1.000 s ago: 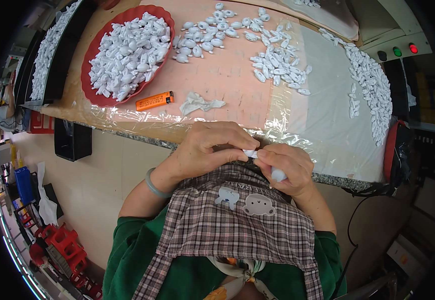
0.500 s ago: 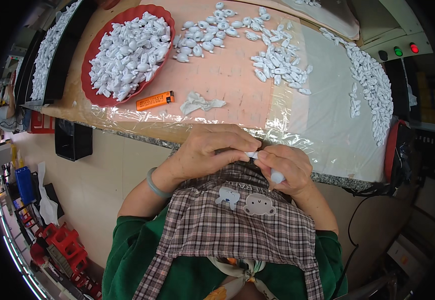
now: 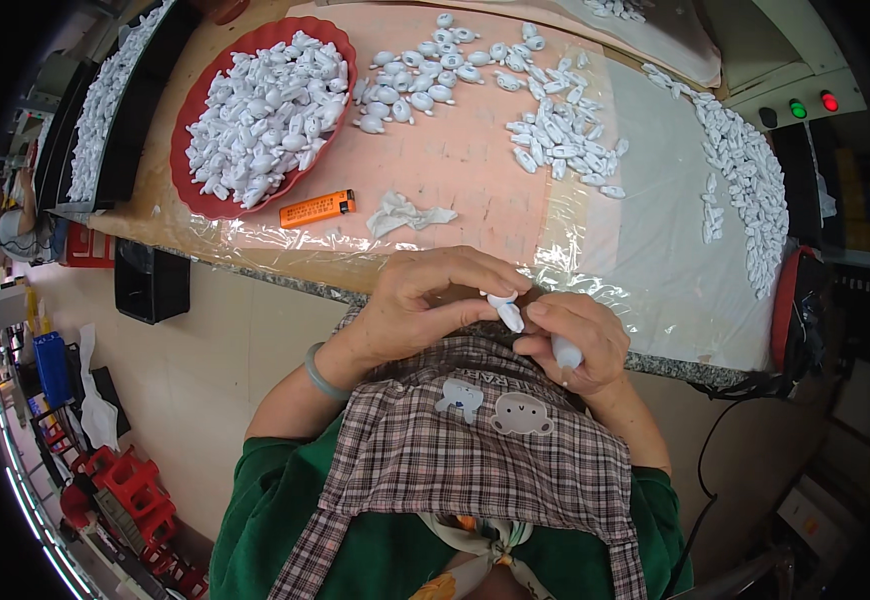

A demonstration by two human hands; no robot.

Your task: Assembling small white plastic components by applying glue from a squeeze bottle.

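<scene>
Pinching white figure (image 3: 509, 315) in left hand (image 3: 430, 295); grasping pale bottle-like item (image 3: 566, 352) in right hand (image 3: 590, 340). Noted beyond fingers: film-covered table (image 3: 475, 220), red bowl (image 3: 184, 150); farther left, black bin (image 3: 152, 285) on pale floor (image 3: 240, 345). Since earlier frame: drew right fingertips off figure.

Green sleeves (image 3: 273, 490); plaid apron (image 3: 485, 468); grey bangle (image 3: 319, 375), perhaps stone.

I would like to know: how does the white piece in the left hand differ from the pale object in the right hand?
The white piece is brighter; the pale object is greyer. The white piece is pinched in the left hand; the pale object sits inside the curled right hand, partly hidden. The white piece shows a slim end; the pale object shows a rounded one. Both are light-coloured and held.
</scene>
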